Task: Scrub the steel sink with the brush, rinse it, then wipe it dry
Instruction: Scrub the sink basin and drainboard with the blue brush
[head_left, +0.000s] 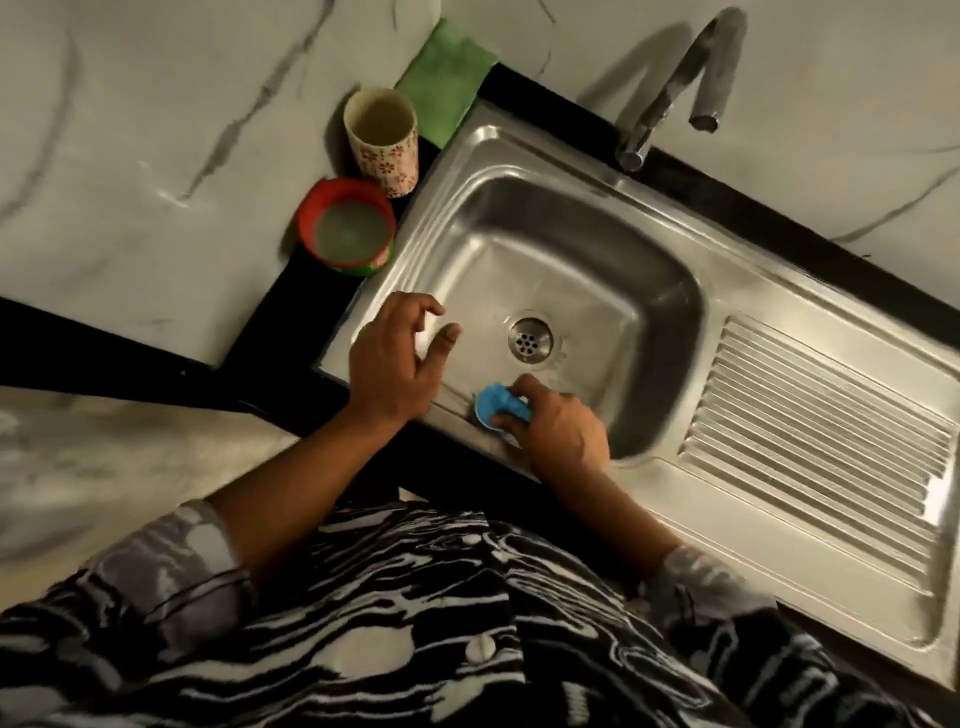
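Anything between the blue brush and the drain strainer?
Head view: only bare steel of the sink lies between the blue brush, held by the right hand, and the drain strainer.

Basin floor: open steel around the drain (531, 339), with room toward the far and right walls of the sink (670, 291).
Near rim: blocked by the right hand (561, 431) gripping the brush (501, 408); the left hand (395, 358) hovers just beside it.
Left edge: a floral cup (382, 140) and a red tub (345, 226) stand close together, with a green cloth (447, 78) behind.
Far rim: the tap (675, 88) arches overhead.
Right side: the ribbed draining board (821, 415) is open from above.
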